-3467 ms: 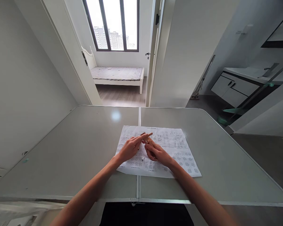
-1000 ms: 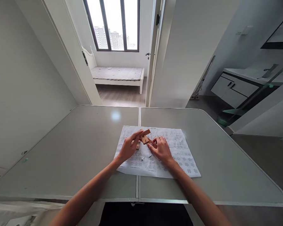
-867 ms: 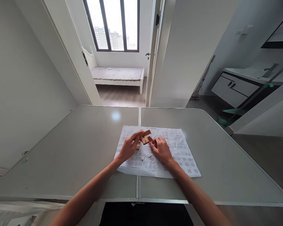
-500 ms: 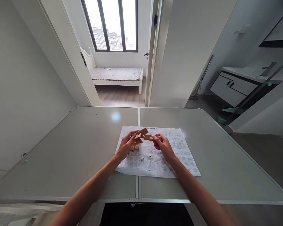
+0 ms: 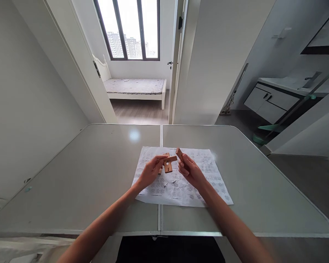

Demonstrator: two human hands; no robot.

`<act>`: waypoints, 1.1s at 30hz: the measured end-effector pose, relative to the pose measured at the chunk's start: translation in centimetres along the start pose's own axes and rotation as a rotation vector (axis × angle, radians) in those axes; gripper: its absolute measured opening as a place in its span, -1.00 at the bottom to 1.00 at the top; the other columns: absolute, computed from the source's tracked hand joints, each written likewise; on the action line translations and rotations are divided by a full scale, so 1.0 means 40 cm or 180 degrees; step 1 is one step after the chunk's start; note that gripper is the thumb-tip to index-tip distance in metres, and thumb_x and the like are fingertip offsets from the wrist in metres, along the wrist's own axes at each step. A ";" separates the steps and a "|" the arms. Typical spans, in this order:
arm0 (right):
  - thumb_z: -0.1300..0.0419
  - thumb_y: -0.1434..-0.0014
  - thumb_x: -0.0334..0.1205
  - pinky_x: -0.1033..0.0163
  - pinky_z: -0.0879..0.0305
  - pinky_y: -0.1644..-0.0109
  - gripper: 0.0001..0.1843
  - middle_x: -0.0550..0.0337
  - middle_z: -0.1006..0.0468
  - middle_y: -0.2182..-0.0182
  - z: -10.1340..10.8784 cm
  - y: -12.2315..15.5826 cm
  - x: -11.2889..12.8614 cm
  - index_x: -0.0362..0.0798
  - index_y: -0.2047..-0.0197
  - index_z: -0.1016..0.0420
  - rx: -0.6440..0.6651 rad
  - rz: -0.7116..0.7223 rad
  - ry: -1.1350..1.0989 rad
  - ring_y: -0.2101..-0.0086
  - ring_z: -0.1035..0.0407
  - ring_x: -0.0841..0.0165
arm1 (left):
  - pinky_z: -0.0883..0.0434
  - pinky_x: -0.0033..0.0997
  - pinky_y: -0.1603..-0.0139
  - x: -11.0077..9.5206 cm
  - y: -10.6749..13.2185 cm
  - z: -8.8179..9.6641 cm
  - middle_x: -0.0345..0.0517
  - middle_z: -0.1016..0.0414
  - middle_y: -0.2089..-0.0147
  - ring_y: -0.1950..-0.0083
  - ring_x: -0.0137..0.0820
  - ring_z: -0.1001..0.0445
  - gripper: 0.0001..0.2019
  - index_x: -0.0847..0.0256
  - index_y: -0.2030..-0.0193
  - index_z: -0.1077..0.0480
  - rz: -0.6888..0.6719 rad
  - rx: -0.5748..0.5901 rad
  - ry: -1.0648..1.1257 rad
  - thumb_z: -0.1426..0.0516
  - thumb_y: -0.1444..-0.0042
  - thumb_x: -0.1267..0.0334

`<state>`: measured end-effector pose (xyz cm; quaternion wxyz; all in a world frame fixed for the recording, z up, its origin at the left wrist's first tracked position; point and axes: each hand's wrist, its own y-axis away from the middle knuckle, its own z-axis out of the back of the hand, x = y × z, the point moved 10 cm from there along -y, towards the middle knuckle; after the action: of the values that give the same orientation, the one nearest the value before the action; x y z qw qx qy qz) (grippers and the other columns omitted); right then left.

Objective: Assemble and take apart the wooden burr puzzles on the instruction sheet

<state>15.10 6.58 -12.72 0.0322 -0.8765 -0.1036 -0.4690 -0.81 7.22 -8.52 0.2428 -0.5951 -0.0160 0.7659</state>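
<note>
My left hand (image 5: 150, 171) pinches a small assembly of wooden pieces (image 5: 168, 163) just above a printed instruction sheet (image 5: 208, 179) on the grey table (image 5: 84, 175). One bar of the assembly points right, and a notched block hangs below it. My right hand (image 5: 190, 170) is closed on a separate short wooden bar (image 5: 179, 152), tilted up and left. A small gap separates the bar from the assembly. Two small metal screws (image 5: 170, 183) lie on the sheet below the hands.
The table has a seam (image 5: 161, 135) down its middle and a rounded metal edge. Beyond it, an open doorway (image 5: 137, 91) leads to a room with a bed and window. At the right stand a vanity cabinet (image 5: 274, 102) and a green-headed mop (image 5: 265, 128).
My right hand lifted a wooden bar off the sheet and away from the assembly, tilting it upward. The left hand turned the assembly so the notched block hangs down. The camera shifted slightly.
</note>
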 end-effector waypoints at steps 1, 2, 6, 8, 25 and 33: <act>-0.37 -0.18 0.17 0.30 0.04 0.58 -0.58 0.38 -0.30 0.49 -0.007 0.002 -0.002 0.04 0.22 -0.38 0.0048 -0.0033 -0.0001 0.64 0.12 0.54 | -0.47 -0.33 0.11 -0.003 0.001 -0.001 -0.03 -0.62 0.06 0.17 -0.37 -0.52 -0.64 0.16 -0.13 -0.46 -0.0007 0.0003 -0.0034 -0.03 -0.43 -0.01; -0.37 -0.18 0.17 0.30 0.05 0.58 -0.59 0.39 -0.29 0.50 -0.012 0.003 -0.003 0.04 0.20 -0.39 0.0082 -0.0053 0.0007 0.63 0.13 0.54 | -0.47 -0.34 0.10 -0.005 0.001 -0.001 -0.04 -0.62 0.06 0.16 -0.37 -0.52 -0.64 0.16 -0.13 -0.46 -0.0013 0.0007 -0.0055 -0.03 -0.43 0.00; -0.38 -0.16 0.19 0.30 0.04 0.57 -0.54 0.40 -0.28 0.52 -0.014 0.007 0.001 0.05 0.08 -0.41 0.0029 -0.0030 0.0122 0.63 0.11 0.53 | -0.47 -0.34 0.09 -0.011 0.001 -0.003 -0.04 -0.62 0.05 0.14 -0.36 -0.53 -0.65 0.15 -0.12 -0.47 -0.0022 0.0032 -0.0067 -0.02 -0.43 0.01; -0.38 -0.15 0.19 0.30 0.03 0.56 -0.52 0.40 -0.28 0.52 -0.016 0.008 0.002 0.05 0.06 -0.42 0.0046 -0.0032 0.0159 0.62 0.08 0.53 | -0.48 -0.32 0.08 -0.011 0.001 -0.006 -0.02 -0.62 0.02 0.12 -0.34 -0.54 -0.65 0.15 -0.12 -0.46 -0.0019 0.0062 -0.0019 -0.03 -0.43 0.00; -0.33 -0.21 0.15 0.30 0.03 0.53 -0.59 0.32 -0.32 0.46 -0.046 0.020 -0.011 0.04 0.08 -0.43 0.0376 -0.0198 0.0115 0.59 0.06 0.49 | -0.47 -0.32 0.08 0.006 0.004 -0.004 -0.02 -0.62 -0.01 0.05 -0.28 -0.56 -0.63 0.14 -0.14 -0.44 0.0308 0.0153 0.0590 -0.07 -0.40 -0.04; -0.35 -0.20 0.09 0.31 0.08 0.53 -0.52 0.32 -0.38 0.45 -0.057 0.018 -0.054 0.02 -0.05 -0.38 0.0579 -0.0392 0.0096 0.60 -0.01 0.52 | -0.46 -0.35 0.13 0.005 0.006 -0.015 -0.01 -0.60 0.03 0.11 -0.30 -0.56 -0.60 0.16 -0.17 -0.41 0.0376 0.0302 0.0746 -0.08 -0.39 -0.05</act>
<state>12.23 5.22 -13.19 0.0843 -0.8548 -0.1989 -0.4719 -0.37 6.93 -8.96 0.2254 -0.6682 0.0838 0.7041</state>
